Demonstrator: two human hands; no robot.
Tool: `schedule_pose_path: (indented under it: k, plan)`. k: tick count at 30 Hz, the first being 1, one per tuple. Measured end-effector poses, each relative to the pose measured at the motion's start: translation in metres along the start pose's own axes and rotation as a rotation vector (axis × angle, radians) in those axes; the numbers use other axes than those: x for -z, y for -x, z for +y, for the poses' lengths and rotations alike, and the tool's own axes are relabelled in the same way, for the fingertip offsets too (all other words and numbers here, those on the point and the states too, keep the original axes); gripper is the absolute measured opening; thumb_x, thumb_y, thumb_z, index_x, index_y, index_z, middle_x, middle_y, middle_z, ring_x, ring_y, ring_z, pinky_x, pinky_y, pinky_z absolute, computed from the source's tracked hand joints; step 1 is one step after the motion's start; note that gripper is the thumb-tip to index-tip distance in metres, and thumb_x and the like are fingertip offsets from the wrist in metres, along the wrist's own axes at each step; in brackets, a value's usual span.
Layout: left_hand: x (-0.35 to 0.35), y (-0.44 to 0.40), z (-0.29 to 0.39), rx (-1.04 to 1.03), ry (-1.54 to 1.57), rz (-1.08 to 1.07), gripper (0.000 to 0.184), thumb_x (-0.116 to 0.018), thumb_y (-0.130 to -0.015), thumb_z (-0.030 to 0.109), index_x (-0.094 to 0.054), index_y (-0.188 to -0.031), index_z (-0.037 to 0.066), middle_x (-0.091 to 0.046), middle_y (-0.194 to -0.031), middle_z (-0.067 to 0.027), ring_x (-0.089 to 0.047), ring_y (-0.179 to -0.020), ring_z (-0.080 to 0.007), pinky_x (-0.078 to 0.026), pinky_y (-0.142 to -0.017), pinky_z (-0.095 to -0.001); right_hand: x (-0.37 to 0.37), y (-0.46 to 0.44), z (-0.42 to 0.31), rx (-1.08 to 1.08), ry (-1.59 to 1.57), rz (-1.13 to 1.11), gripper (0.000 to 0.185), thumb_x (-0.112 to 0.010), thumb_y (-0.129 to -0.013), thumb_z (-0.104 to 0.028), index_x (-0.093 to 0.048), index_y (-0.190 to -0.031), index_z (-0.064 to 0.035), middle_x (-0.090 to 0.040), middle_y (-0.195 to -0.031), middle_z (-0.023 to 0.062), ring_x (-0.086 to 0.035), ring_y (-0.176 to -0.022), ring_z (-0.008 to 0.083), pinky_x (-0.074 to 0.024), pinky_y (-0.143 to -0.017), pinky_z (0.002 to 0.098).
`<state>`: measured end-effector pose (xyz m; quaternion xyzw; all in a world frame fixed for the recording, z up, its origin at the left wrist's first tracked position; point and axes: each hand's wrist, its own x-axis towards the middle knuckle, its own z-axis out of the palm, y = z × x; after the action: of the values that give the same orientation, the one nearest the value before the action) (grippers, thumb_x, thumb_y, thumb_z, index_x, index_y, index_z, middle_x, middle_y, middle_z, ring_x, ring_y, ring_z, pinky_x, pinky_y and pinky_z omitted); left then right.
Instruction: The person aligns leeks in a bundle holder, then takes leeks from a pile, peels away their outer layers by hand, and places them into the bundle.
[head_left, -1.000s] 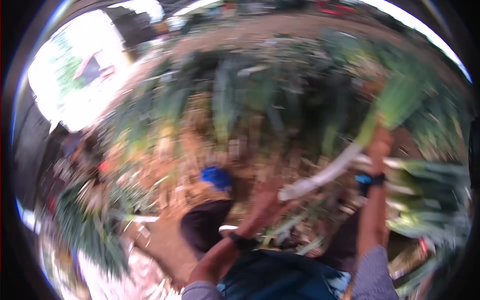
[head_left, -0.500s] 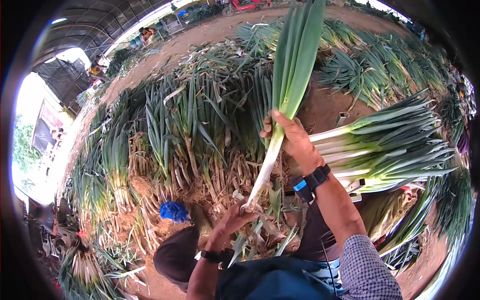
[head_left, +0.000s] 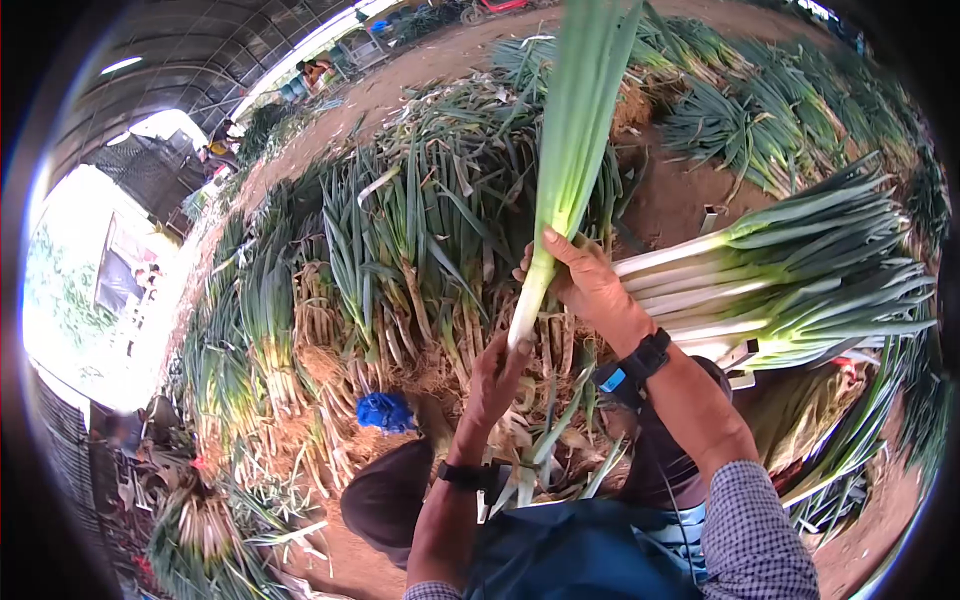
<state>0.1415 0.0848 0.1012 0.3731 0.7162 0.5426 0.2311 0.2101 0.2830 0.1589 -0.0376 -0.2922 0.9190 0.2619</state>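
Note:
A large leek (head_left: 572, 160) stands steeply in front of me, green leaves up and white shank down. My right hand (head_left: 585, 285) is closed around it where the white turns to green, thumb across the front. Lower down, my left hand (head_left: 496, 378) is closed on the white shank and covers its root end. Right of my right hand lies a pile of cleaned leeks (head_left: 760, 275), white ends towards me. Behind the held leek are uncleaned leeks (head_left: 420, 230) with brown, dry outer leaves and roots.
A crumpled blue plastic piece (head_left: 384, 411) lies left of my left hand. My knee (head_left: 388, 500) is beside it. More leek bundles (head_left: 740, 130) lie at the back right, another bundle (head_left: 205, 535) at the lower left. People (head_left: 222, 150) are far off at the left.
My left hand has moved up the shank, closer to my right hand, and now covers the root end. The leek stands more upright. The whole view has shifted slightly.

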Motion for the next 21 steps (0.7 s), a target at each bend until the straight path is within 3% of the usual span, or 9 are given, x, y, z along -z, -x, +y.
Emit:
schedule_pose_path:
  k: [1,4,5,8,9,13,17,20,21]
  plan:
    - [0.0,-0.002,-0.013,-0.024,0.052,-0.056,0.036,-0.053,-0.103,0.034,-0.062,-0.103,-0.001,-0.061,-0.08,0.0009,-0.055,-0.073,-0.0093,-0.045,-0.062,-0.0276,-0.002,0.001,0.002,0.036,0.032,0.028,0.028,-0.076,-0.09,-0.016,-0.061,-0.107,-0.0015,-0.064,-0.093,0.0107,-0.066,-0.083,0.0247,-0.0596,-0.081,0.0452]
    - [-0.019,-0.004,-0.013,0.067,0.096,0.103,0.032,-0.053,-0.103,0.032,-0.061,-0.107,0.001,-0.062,-0.082,0.0011,-0.057,-0.077,-0.0109,-0.047,-0.064,-0.0302,0.003,-0.005,0.017,0.107,0.093,0.088,0.037,-0.079,-0.087,-0.019,-0.06,-0.115,-0.003,-0.064,-0.089,0.0045,-0.066,-0.073,0.0198,-0.0577,-0.067,0.035]
    - [-0.025,-0.008,-0.004,-0.229,-0.135,0.168,0.034,-0.052,-0.103,0.034,-0.059,-0.112,0.001,-0.063,-0.078,-0.004,-0.06,-0.073,-0.0166,-0.048,-0.062,-0.0352,0.002,-0.005,0.021,0.12,0.112,0.131,0.034,-0.079,-0.087,-0.023,-0.063,-0.111,-0.004,-0.065,-0.087,0.0042,-0.064,-0.07,0.0182,-0.0554,-0.063,0.0335]
    - [-0.028,-0.022,0.006,-0.073,-0.412,0.106,0.036,-0.051,-0.103,0.035,-0.058,-0.111,0.001,-0.061,-0.071,-0.0116,-0.06,-0.065,-0.0235,-0.047,-0.06,-0.0381,-0.003,-0.002,0.031,0.105,0.021,0.247,0.036,-0.079,-0.087,-0.032,-0.064,-0.105,-0.0039,-0.065,-0.083,0.0047,-0.062,-0.065,0.0174,-0.0551,-0.061,0.0337]
    - [-0.034,-0.024,-0.001,-0.2,-0.348,0.189,0.04,-0.048,-0.103,0.038,-0.058,-0.103,0.0,-0.057,-0.068,-0.018,-0.059,-0.059,-0.0272,-0.046,-0.059,-0.04,-0.002,-0.004,0.034,0.092,0.028,0.294,0.043,-0.076,-0.088,-0.043,-0.064,-0.104,-0.004,-0.064,-0.082,0.0064,-0.061,-0.062,0.0176,-0.0536,-0.058,0.0338]
    - [-0.036,-0.024,-0.025,-0.154,-0.221,0.231,0.051,-0.041,-0.105,0.044,-0.064,-0.092,0.0,-0.064,-0.069,-0.0102,-0.062,-0.06,-0.0192,-0.047,-0.055,-0.034,0.007,-0.006,0.03,0.01,0.009,0.256,0.052,-0.066,-0.091,-0.057,-0.058,-0.102,-0.0072,-0.055,-0.077,0.0066,-0.057,-0.062,0.0233,-0.051,-0.056,0.0396]
    - [-0.031,-0.026,-0.024,0.147,0.186,0.154,0.054,-0.041,-0.105,0.046,-0.067,-0.102,0.0,-0.067,-0.077,-0.0057,-0.061,-0.064,-0.0123,-0.05,-0.058,-0.025,0.003,-0.005,0.024,-0.034,-0.182,0.142,0.051,-0.062,-0.093,-0.058,-0.055,-0.098,-0.0076,-0.052,-0.07,0.0062,-0.056,-0.058,0.0221,-0.0486,-0.052,0.0392]
    - [-0.027,-0.019,0.004,0.173,0.468,0.076,0.059,-0.045,-0.103,0.051,-0.067,-0.11,-0.003,-0.067,-0.085,-0.0028,-0.056,-0.068,-0.0093,-0.045,-0.06,-0.0255,0.002,-0.004,0.026,-0.01,-0.164,0.138,0.05,-0.06,-0.094,-0.057,-0.054,-0.097,-0.0078,-0.051,-0.07,0.0062,-0.056,-0.058,0.022,-0.0489,-0.052,0.0394]
    - [-0.029,-0.017,0.018,0.22,0.468,0.11,0.057,-0.053,-0.102,0.047,-0.064,-0.121,-0.005,-0.068,-0.094,-0.0048,-0.062,-0.076,-0.0108,-0.051,-0.068,-0.0253,0.004,-0.004,0.027,0.008,-0.136,0.129,0.05,-0.061,-0.094,-0.056,-0.056,-0.1,-0.0068,-0.053,-0.073,0.0066,-0.056,-0.058,0.0213,-0.0504,-0.053,0.0396]
